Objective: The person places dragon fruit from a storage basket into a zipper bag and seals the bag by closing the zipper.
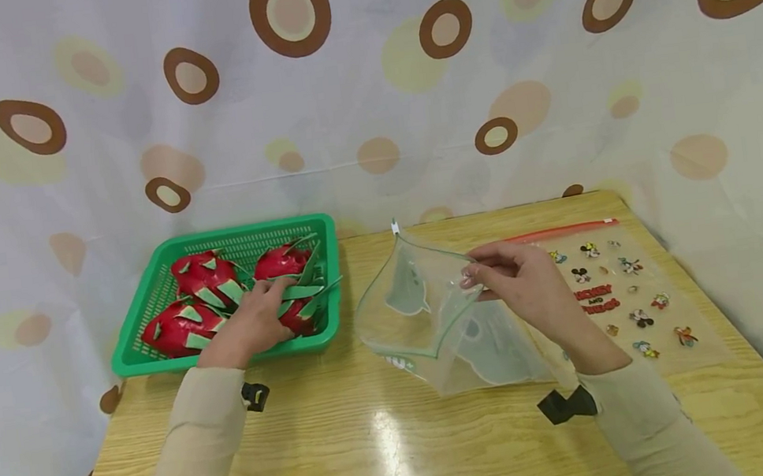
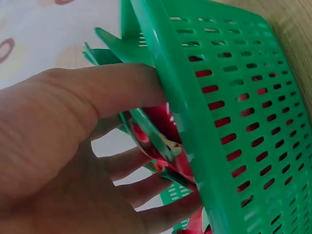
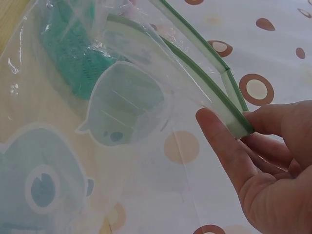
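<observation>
Your two sleeved forearms come in over the near edge of the wooden table (image 1: 394, 459) in the head view. Your left hand (image 1: 252, 325) reaches over the front wall of the green basket (image 1: 147, 306) at the far left corner of the table and closes on the front right dragon fruit (image 1: 294, 312), one of four red fruits with green scales lying there. Your right hand (image 1: 522, 280) sits near the middle of the table and pinches the green zip rim of a clear bag (image 1: 427, 320), lifting one side so the mouth gapes toward the basket. A second printed bag (image 1: 616, 288) with a red strip lies flat toward the right edge.

From the left wrist, your thumb (image 2: 117, 87) rests at the basket (image 2: 234, 112) rim while your fingers (image 2: 141, 190) curl under the fruit's red skin (image 2: 163, 131) and green scales, a grip fit for lifting it. How firmly the fruit is held is hard to tell, since the basket wall hides much of it.

From the right wrist, your thumb (image 3: 222, 141) and curled fingers clamp the zip strip (image 3: 214, 92), holding it high so the film hangs slack and open below, its teal cartoon print showing through.
</observation>
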Action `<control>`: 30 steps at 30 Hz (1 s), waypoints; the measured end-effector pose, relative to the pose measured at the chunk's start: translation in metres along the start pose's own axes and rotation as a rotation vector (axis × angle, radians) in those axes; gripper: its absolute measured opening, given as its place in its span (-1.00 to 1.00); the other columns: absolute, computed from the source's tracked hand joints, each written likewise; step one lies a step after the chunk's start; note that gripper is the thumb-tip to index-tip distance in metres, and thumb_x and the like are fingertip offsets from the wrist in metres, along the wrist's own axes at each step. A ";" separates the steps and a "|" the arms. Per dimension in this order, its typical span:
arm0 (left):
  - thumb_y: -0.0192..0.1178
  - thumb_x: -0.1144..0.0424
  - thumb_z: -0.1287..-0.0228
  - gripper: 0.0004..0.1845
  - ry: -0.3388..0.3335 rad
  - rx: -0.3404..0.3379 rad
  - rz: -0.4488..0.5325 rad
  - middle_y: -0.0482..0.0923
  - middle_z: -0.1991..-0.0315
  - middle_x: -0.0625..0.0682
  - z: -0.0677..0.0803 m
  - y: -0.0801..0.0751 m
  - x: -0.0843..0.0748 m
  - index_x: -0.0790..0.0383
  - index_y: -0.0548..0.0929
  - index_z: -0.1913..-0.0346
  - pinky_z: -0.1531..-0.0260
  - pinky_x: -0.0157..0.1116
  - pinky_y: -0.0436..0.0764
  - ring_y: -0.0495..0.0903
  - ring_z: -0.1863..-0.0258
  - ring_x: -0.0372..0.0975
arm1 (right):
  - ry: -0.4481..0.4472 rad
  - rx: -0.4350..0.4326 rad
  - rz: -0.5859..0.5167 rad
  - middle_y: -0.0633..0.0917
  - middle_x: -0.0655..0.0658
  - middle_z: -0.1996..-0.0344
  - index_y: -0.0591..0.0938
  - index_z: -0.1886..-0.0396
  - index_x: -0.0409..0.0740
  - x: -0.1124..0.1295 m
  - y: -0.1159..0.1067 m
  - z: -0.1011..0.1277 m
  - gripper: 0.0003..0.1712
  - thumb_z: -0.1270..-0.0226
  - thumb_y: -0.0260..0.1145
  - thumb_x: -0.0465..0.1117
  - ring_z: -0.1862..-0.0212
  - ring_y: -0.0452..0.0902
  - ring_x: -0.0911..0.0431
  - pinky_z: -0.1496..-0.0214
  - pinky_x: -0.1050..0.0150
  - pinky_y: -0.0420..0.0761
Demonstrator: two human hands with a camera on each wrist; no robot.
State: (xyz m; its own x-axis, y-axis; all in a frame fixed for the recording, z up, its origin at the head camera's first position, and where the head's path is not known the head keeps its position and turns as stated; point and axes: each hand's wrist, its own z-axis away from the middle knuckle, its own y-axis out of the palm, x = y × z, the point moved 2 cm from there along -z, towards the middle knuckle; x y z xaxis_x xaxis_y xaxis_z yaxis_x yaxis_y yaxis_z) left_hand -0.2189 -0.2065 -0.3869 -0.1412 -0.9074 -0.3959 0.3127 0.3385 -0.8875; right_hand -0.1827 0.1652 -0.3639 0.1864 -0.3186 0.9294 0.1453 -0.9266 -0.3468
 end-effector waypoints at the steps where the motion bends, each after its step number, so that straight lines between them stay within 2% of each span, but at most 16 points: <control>1: 0.32 0.41 -0.20 -0.19 -0.004 0.010 -0.012 0.12 -0.40 0.41 -0.001 0.000 0.000 0.20 0.17 -0.48 -0.14 0.19 0.48 0.18 -0.34 0.35 | -0.001 0.000 -0.001 0.74 -0.31 0.14 0.61 -0.14 -0.29 0.000 0.000 0.000 -0.63 -0.44 0.27 -0.20 0.22 0.74 0.24 0.21 0.27 0.74; 6: 0.36 0.34 -0.20 -0.16 -0.041 0.032 -0.035 0.07 -0.41 0.43 -0.005 0.001 -0.002 0.16 0.17 -0.48 -0.15 0.23 0.45 0.16 -0.35 0.39 | -0.005 0.001 -0.013 0.74 -0.30 0.13 0.61 -0.14 -0.26 -0.001 -0.001 0.001 -0.65 -0.44 0.27 -0.21 0.22 0.74 0.24 0.20 0.26 0.74; 13: 0.42 0.20 -0.18 -0.15 -0.099 0.027 -0.064 0.07 -0.36 0.58 -0.008 0.005 -0.008 0.21 0.16 -0.43 -0.16 0.30 0.43 0.21 -0.28 0.50 | -0.019 -0.001 -0.004 0.74 -0.31 0.14 0.61 -0.13 -0.27 -0.002 0.000 0.002 -0.65 -0.44 0.27 -0.22 0.23 0.74 0.25 0.22 0.27 0.74; 18: 0.43 0.09 -0.18 -0.12 -0.122 0.008 -0.089 0.11 -0.33 0.63 -0.010 0.008 -0.008 0.22 0.15 -0.43 -0.12 0.32 0.44 0.34 -0.15 0.53 | -0.019 -0.006 0.005 0.74 -0.31 0.15 0.62 -0.13 -0.28 -0.004 -0.001 0.002 -0.65 -0.43 0.27 -0.22 0.24 0.74 0.24 0.20 0.21 0.74; 24: 0.43 0.07 -0.18 -0.18 -0.103 -0.031 -0.127 0.27 -0.23 0.60 -0.015 0.011 -0.005 0.25 0.20 -0.35 0.01 0.22 0.55 0.54 0.10 0.40 | -0.018 -0.001 0.002 0.74 -0.32 0.15 0.62 -0.13 -0.29 -0.003 -0.002 0.003 -0.64 -0.43 0.28 -0.21 0.24 0.74 0.25 0.20 0.22 0.74; 30: 0.44 0.04 -0.16 -0.17 -0.118 -0.014 -0.117 0.32 -0.22 0.55 -0.019 0.013 -0.002 0.20 0.20 -0.36 -0.01 0.22 0.54 0.50 0.01 0.39 | -0.019 0.003 0.001 0.74 -0.34 0.15 0.61 -0.14 -0.30 -0.004 -0.002 0.004 -0.63 -0.43 0.28 -0.21 0.23 0.74 0.25 0.21 0.29 0.73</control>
State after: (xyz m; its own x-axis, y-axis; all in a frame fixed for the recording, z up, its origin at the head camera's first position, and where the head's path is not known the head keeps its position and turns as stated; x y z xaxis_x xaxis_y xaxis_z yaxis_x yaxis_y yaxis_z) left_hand -0.2321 -0.1953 -0.4021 -0.0639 -0.9636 -0.2594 0.2869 0.2312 -0.9296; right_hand -0.1801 0.1684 -0.3671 0.2053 -0.3156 0.9264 0.1480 -0.9257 -0.3482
